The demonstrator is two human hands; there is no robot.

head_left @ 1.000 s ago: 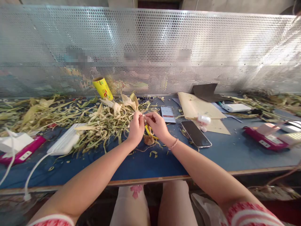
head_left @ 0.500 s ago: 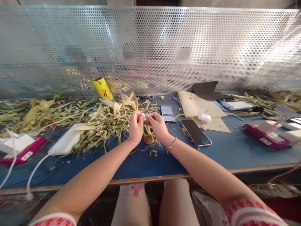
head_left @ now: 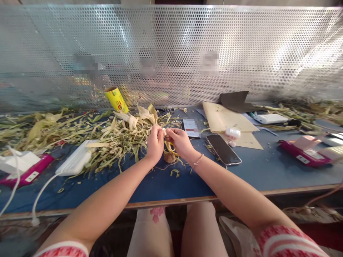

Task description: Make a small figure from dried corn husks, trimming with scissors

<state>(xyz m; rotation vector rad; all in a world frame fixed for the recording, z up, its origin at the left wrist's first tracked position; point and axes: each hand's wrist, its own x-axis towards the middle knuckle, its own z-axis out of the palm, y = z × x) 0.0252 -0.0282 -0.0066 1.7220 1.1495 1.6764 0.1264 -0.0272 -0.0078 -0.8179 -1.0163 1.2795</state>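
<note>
My left hand and my right hand meet over the middle of the blue table, both pinched closed. Between their fingertips is a small whitish piece, too small and too covered to name. Under the hands rests a round brown object with yellow strands beside it. To the left of my left hand spreads a heap of dry stalks and leaves. A bracelet circles my right wrist.
A phone and a white earbud case lie to the right, near brown paper. Left are a white power bank and a magenta box. A yellow tube leans before the perforated metal screen.
Both hands stay at almost the same spot, the fingertips shifting slightly around the whitish piece, which shows a little more now. The things on the table have not moved.
</note>
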